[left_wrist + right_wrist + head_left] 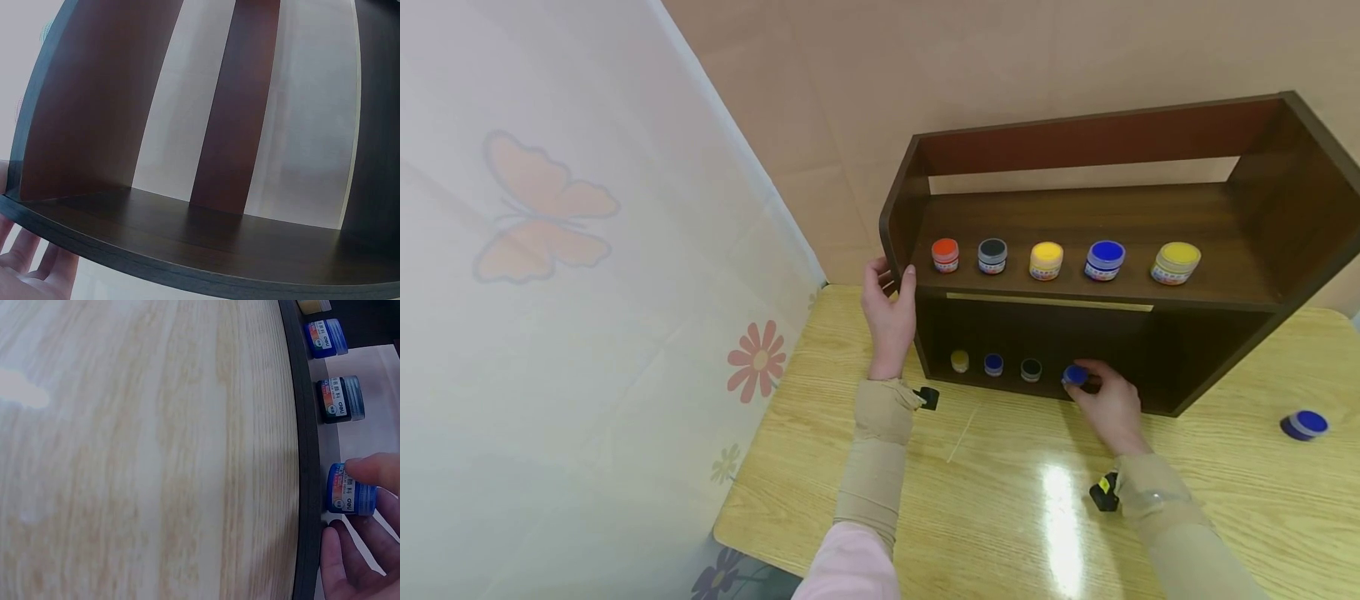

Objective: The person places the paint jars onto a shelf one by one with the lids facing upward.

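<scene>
A dark brown wooden shelf (1075, 225) stands on the table, with small paint jars on its two levels. My left hand (889, 317) holds the edge of its left side panel, thumb in front and fingers around the outer side. On the lower level, my right hand (1108, 404) pinches a blue paint jar (350, 494) between thumb and fingers, close to the front edge. To the left of that jar stand a black jar (1031, 370), another blue jar (993, 364) and a yellow jar (959, 361) in a row.
Along the upper level sit a red jar (945, 255), a dark jar (992, 256), an orange-yellow jar (1046, 260), a blue jar (1104, 260) and a yellow jar (1176, 263). One more blue jar (1304, 425) rests on the wooden table (1000, 483) at right. A printed curtain (625, 333) hangs at left.
</scene>
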